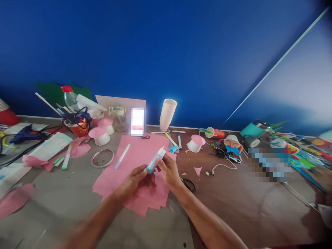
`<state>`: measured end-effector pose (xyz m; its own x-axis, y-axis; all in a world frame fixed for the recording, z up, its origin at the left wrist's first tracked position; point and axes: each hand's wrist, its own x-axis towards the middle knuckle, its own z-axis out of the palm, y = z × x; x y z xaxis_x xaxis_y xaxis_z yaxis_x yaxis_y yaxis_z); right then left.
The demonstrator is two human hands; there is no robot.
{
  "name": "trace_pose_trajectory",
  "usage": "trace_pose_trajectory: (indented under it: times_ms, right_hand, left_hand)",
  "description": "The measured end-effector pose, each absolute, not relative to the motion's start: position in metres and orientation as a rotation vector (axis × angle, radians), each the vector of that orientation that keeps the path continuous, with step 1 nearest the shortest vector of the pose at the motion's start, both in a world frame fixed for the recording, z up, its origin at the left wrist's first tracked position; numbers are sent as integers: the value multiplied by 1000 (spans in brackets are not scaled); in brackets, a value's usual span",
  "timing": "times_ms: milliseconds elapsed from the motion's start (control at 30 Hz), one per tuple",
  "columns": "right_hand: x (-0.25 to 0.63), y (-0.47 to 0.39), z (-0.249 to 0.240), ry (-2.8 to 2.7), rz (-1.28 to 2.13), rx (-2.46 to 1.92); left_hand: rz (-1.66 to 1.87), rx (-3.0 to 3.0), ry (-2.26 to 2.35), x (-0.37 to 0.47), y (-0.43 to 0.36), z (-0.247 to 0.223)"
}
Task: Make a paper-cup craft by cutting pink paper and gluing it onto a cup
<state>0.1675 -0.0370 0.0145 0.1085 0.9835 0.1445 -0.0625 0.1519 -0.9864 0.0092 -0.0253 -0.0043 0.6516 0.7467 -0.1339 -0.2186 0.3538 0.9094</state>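
Observation:
Both hands hold a small blue-and-white glue bottle (pixel 156 160), tilted with its white tip up and to the right. The fingers of my left hand (pixel 138 181) close on its lower blue end. My right hand (pixel 168 171) grips it higher up, near the tip. Under them lies a loose stack of pink paper sheets (pixel 135 155). Close to the tip, a light blue cap (pixel 174 149) rests at the right edge of the stack. A white marker (pixel 122 156) lies on the paper left of my hands. Black-handled scissors (pixel 189 185) are partly hidden beside my right wrist.
A propped phone (pixel 137 121) and stacked paper cups (pixel 168 114) stand by the blue wall. Pink-topped white cups (pixel 196 143) sit on both sides. Left are a tape ring (pixel 102 158) and a glue gun (pixel 27 135). Another person's hand (pixel 320 174) shows far right.

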Motion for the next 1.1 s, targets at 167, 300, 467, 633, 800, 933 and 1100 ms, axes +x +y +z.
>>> trace_pose_trajectory:
  times_ms: [167, 300, 467, 633, 800, 933, 1100]
  right_hand:
    - [164, -40, 16, -1131, 1056, -1117]
    - [161, -41, 18, -1117, 984, -1146]
    - [160, -41, 18, -1136, 1061, -1054]
    - [160, -39, 15, -1100, 1038, -1075]
    - [162, -40, 18, -1120, 1006, -1086]
    - [162, -41, 17, -1164, 1018, -1077]
    - [163, -39, 13, -1165, 934, -1123]
  left_hand:
    - [873, 970, 626, 15, -26, -5]
    - [959, 1089, 856, 19, -26, -5]
    - [743, 797, 656, 16, -26, 1]
    - [846, 825, 670, 17, -28, 2]
    - [828, 884, 709, 19, -29, -1]
    - [603, 712, 666, 17, -28, -1]
    - [960, 1011, 850, 17, -27, 0]
